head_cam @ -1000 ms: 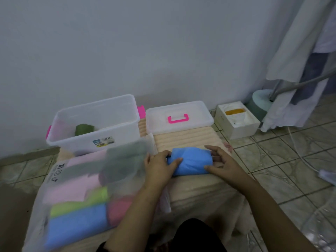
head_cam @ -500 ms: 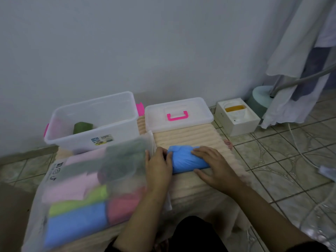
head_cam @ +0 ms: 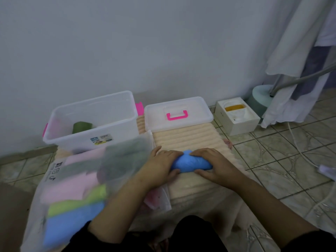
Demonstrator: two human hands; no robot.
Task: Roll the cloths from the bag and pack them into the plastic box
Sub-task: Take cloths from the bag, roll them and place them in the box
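A rolled blue cloth (head_cam: 191, 163) is shown lying crosswise on a ribbed beige mat (head_cam: 187, 139) that covers the low bench. The roll is gripped at both ends: the left hand (head_cam: 161, 167) is curled round its left end, thumb beneath, and the right hand (head_cam: 215, 165) is curled round its right end, fingers laid over the top and thumb at the near side. Only the middle of the roll is seen between the two hands.

To the left of the hands a translucent bag (head_cam: 87, 180) is laid on the bench; folded pink, green, blue and grey cloths are seen through its film. Behind the bag an open clear plastic box (head_cam: 92, 122) with pink latches is placed near the wall, and a rolled dark green cloth (head_cam: 81, 126) is seen at its left end. The box lid (head_cam: 179, 113), with a pink handle, is laid flat at the far end of the mat, just right of the box. A small white carton (head_cam: 237, 115) is set on the tiled floor (head_cam: 283, 157) right of the lid, and pale fabric (head_cam: 298, 57) is hung at the far right.
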